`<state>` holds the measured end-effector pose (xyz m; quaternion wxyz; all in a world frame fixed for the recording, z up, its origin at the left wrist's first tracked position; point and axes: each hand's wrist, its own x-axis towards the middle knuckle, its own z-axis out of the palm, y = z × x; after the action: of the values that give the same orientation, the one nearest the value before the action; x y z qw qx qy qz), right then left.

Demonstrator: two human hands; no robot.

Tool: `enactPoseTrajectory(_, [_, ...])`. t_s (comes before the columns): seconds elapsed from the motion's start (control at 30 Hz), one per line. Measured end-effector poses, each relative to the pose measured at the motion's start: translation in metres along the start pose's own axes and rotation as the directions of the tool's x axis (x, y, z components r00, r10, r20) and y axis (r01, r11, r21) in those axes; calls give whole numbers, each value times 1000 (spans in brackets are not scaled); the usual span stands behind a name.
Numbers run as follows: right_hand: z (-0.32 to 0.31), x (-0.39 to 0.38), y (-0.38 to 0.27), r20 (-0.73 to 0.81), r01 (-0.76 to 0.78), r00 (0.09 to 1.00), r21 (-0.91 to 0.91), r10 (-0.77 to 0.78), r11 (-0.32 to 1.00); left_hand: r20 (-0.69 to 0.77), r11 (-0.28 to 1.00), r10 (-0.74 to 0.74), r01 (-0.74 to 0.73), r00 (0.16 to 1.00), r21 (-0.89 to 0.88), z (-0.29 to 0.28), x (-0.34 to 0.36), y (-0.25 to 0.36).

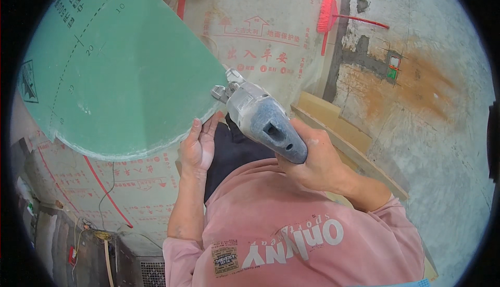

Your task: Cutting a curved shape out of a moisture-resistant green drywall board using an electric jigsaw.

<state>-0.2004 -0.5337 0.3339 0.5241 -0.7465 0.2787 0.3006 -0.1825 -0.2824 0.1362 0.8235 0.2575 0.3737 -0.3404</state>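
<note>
Two bare hands are at a large green board, seen from above past the front of the worker's pink shirt [250, 193], which carries pale lettering and a dark patch. Nearest, the right hand [315, 162] is closed firmly around the blue-grey body of a dusty power tool [268, 120], its pale metal head angled up and to the left. That head sits at the right corner of the green board [135, 78], overlapping it in view. Just beside the tool, the left hand [197, 154] is raised, palm showing, with thumb and fingers at the board's curved near edge, close to the same corner; whether it grips the board or only props it cannot be told. Dark trousers [232, 143] show beneath the two hands. The board stretches off to the upper left, marked with a dashed line and dark print, its curved edge rough and whitish, its right edge straight.

Lower down lies a pale floor sheet [260, 42] with red print, crossed by red strips [104, 188]. A thin cable [113, 175] runs over it below the board's curved edge. Along the sheet's right edge lie tan planks [359, 133]. Farther off, at its upper right edge, sits a pink broom [327, 15], its handle reaching across stained grey concrete [416, 130].
</note>
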Motion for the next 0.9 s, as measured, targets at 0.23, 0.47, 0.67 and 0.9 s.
enactPoseTrajectory(0.23, [0, 1, -3, -6, 18, 1000, -37, -19, 999, 11, 1000, 16, -16, 1000, 18, -1, 2, -2])
enactPoseTrajectory(0.47, [-4, 5, -7, 30, 39, 999, -42, -38, 998, 9, 999, 31, -31, 999, 22, 0, 1, -1])
enactPoseTrajectory(0.67, [-4, 2, -5, 34, -14, 999, -63, 16, 998, 8, 998, 56, -56, 998, 30, 8, 0, 0])
enactPoseTrajectory(0.9, [-3, 2, -3, 21, 5, 1000, -68, -3, 998, 6, 999, 43, -44, 999, 31, 6, 0, 0])
